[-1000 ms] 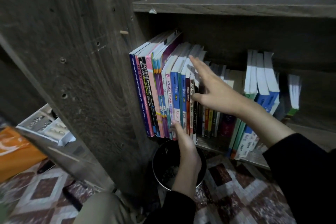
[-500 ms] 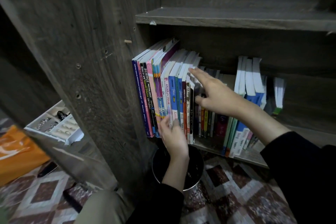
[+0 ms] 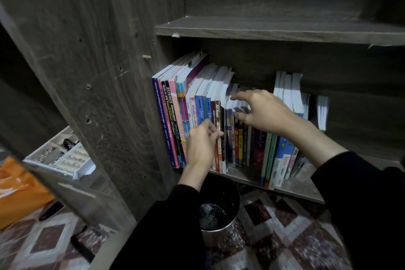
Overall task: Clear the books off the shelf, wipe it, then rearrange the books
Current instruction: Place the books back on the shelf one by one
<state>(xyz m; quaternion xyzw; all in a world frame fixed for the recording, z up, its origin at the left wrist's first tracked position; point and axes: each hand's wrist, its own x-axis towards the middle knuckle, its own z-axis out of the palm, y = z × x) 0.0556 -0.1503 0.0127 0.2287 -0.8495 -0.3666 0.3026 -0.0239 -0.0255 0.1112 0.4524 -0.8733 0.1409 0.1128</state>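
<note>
A row of upright books (image 3: pixel 173 120) fills the left half of the low wooden shelf (image 3: pixel 293 184). Shorter dark-spined books (image 3: pixel 243 144) stand in the middle, and blue and white ones (image 3: pixel 285 160) lean at the right. My left hand (image 3: pixel 200 144) lies against the spines of the tall books, its fingers curled round the edge of a white and red one. My right hand (image 3: pixel 260 112) reaches over the tops of the short middle books, fingers spread and touching their upper edges. Both sleeves are black.
A dark round bin (image 3: pixel 217 210) stands on the patterned floor (image 3: pixel 285 232) just below the shelf's front edge. The cabinet's side panel (image 3: pixel 98 72) rises at the left. Behind it lie a white tray of small items (image 3: pixel 59 158) and an orange bag (image 3: pixel 17 195). An upper shelf (image 3: pixel 274 30) sits overhead.
My left hand has risen from near the bin up onto the book spines. My right hand has dropped from the tall books' tops to the shorter middle books.
</note>
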